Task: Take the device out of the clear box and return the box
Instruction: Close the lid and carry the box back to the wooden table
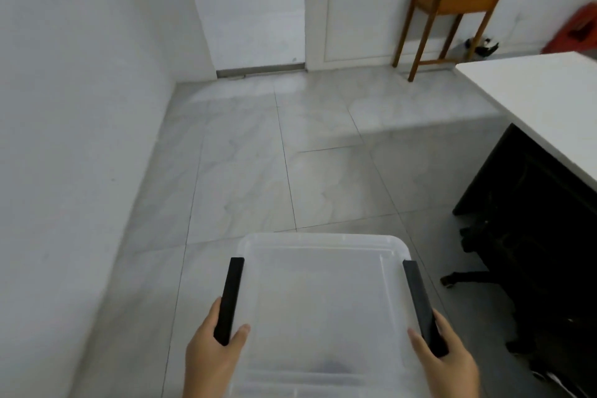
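Observation:
I hold a clear plastic box (pixel 323 300) with its lid on, low in the middle of the view, above the tiled floor. My left hand (pixel 213 352) grips the black latch handle on its left side. My right hand (pixel 445 355) grips the black latch handle on the right. A dim dark shape shows through the lid near the front edge; what it is cannot be told.
A white-topped desk (pixel 542 100) with a dark base stands at the right, a chair base beneath it. A small wooden side table (pixel 452 10) stands against the far wall. A white door (pixel 252 10) is ahead, a wall close at left.

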{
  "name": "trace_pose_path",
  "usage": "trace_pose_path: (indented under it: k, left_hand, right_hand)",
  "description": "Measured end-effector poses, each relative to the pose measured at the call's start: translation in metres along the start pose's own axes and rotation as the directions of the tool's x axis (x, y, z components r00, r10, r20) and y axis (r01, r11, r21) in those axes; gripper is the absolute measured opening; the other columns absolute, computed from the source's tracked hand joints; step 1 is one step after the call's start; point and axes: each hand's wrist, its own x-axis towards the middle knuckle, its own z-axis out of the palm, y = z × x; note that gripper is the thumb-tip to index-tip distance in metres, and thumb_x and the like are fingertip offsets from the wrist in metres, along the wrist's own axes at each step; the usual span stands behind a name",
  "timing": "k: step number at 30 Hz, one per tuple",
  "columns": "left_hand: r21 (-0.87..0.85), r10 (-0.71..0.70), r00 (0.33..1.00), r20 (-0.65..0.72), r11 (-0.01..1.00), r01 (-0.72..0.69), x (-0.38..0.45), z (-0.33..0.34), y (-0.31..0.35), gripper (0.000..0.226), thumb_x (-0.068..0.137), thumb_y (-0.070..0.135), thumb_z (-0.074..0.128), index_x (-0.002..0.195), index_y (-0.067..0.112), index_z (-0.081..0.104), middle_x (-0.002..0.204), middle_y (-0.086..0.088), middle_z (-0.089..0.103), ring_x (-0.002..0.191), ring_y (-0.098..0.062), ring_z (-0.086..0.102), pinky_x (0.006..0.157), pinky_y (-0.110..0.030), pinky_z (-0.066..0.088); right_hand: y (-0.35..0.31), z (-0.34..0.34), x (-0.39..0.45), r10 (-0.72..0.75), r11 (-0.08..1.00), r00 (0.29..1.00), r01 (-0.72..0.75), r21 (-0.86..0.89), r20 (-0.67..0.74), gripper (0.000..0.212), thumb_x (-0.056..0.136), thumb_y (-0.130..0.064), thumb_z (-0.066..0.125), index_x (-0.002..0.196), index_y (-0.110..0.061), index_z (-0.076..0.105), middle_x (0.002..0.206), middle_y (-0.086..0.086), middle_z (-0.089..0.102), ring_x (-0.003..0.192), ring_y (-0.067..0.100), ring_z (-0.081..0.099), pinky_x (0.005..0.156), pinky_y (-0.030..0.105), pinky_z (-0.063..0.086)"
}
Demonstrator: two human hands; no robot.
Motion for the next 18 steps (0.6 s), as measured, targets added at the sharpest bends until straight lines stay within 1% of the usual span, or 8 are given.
trace_pose_path:
  k: [2, 4, 5, 7, 8, 12, 16, 18]
  left_hand:
    - [0.018, -0.021, 0.999, 0.028, 1.000, 0.020, 0.048, 0.024, 0.023, 0.063, 0.070, 0.004, 0.071, 0.128, 0.009, 0.046, 0.109, -0.015, 0.062, 0.098, -0.029, 0.056, 0.094, -0.036, 0.039]
    - [0.012, -0.035, 0.999, 0.025, 0.999, 0.034, 0.102, 0.050, 0.052, 0.063, 0.070, 0.004, 0.071, 0.128, 0.008, 0.047, 0.117, -0.018, 0.061, 0.105, -0.032, 0.056, 0.096, -0.038, 0.039]
    - [0.019, -0.027, 0.999, 0.023, 0.999, 0.026, 0.130, 0.063, 0.069, 0.062, 0.071, 0.004, 0.070, 0.128, 0.009, 0.047, 0.114, -0.017, 0.062, 0.103, -0.032, 0.056, 0.093, -0.037, 0.040]
    - [0.029, 0.004, 1.000, 0.022, 1.000, -0.005, 0.178, 0.083, 0.111, 0.058, 0.073, 0.006, 0.069, 0.127, 0.012, 0.048, 0.099, -0.014, 0.061, 0.091, -0.028, 0.054, 0.081, -0.032, 0.039]
    - [0.017, 0.015, 1.000, 0.013, 1.000, -0.015, 0.202, 0.092, 0.133, 0.057, 0.073, 0.005, 0.068, 0.126, 0.013, 0.048, 0.096, -0.013, 0.060, 0.088, -0.027, 0.053, 0.079, -0.031, 0.038]
    - [-0.006, 0.041, 0.999, -0.007, 0.999, -0.041, 0.297, 0.128, 0.213, 0.063, 0.073, 0.007, 0.069, 0.131, 0.013, 0.044, 0.120, -0.018, 0.060, 0.107, -0.032, 0.056, 0.096, -0.038, 0.039]
    - [0.028, 0.008, 1.000, -0.010, 1.000, -0.008, 0.378, 0.168, 0.261, 0.062, 0.072, 0.009, 0.071, 0.129, 0.012, 0.046, 0.117, -0.018, 0.062, 0.107, -0.033, 0.056, 0.098, -0.040, 0.038]
    - [0.047, -0.010, 1.000, -0.003, 0.999, 0.010, 0.424, 0.192, 0.282, 0.061, 0.071, 0.010, 0.072, 0.128, 0.012, 0.048, 0.116, -0.018, 0.063, 0.106, -0.033, 0.057, 0.099, -0.040, 0.038]
  right_hand:
    - [-0.026, 0.019, 0.043, 0.012, 1.000, 1.000, -0.012, 0.006, -0.016, 0.050, 0.072, -0.009, 0.071, 0.120, -0.010, 0.056, 0.119, 0.017, 0.063, 0.111, 0.032, 0.056, 0.099, 0.040, 0.040]
    - [-0.059, 0.036, 0.095, 0.019, 1.000, 1.000, -0.019, 0.021, -0.019, 0.051, 0.073, -0.008, 0.070, 0.121, -0.009, 0.055, 0.121, 0.017, 0.062, 0.112, 0.032, 0.055, 0.098, 0.039, 0.039]
    - [-0.078, 0.045, 0.124, 0.005, 1.000, 1.000, -0.005, 0.031, -0.016, 0.051, 0.073, -0.007, 0.070, 0.122, -0.008, 0.054, 0.121, 0.018, 0.062, 0.113, 0.031, 0.055, 0.098, 0.038, 0.039]
    - [-0.122, 0.058, 0.175, -0.025, 0.998, 1.000, 0.025, 0.053, -0.004, 0.051, 0.075, -0.007, 0.068, 0.124, -0.008, 0.052, 0.123, 0.017, 0.061, 0.115, 0.031, 0.054, 0.100, 0.038, 0.038]
    - [-0.145, 0.063, 0.202, -0.030, 0.998, 1.000, 0.030, 0.056, 0.005, 0.051, 0.076, -0.008, 0.067, 0.125, -0.009, 0.051, 0.124, 0.017, 0.060, 0.115, 0.031, 0.053, 0.101, 0.038, 0.037]
    - [-0.231, 0.087, 0.298, -0.082, 0.994, 0.996, 0.080, 0.079, 0.023, 0.051, 0.076, -0.008, 0.066, 0.125, -0.010, 0.052, 0.124, 0.016, 0.060, 0.116, 0.030, 0.053, 0.103, 0.038, 0.036]
    - [-0.285, 0.112, 0.381, -0.072, 0.997, 0.997, 0.071, 0.041, 0.027, 0.049, 0.074, -0.009, 0.068, 0.122, -0.012, 0.055, 0.117, 0.014, 0.065, 0.110, 0.029, 0.057, 0.100, 0.038, 0.039]
    - [-0.305, 0.129, 0.425, -0.027, 0.999, 0.999, 0.027, 0.026, 0.021, 0.049, 0.073, -0.011, 0.069, 0.120, -0.013, 0.056, 0.113, 0.015, 0.066, 0.106, 0.030, 0.059, 0.100, 0.039, 0.040]
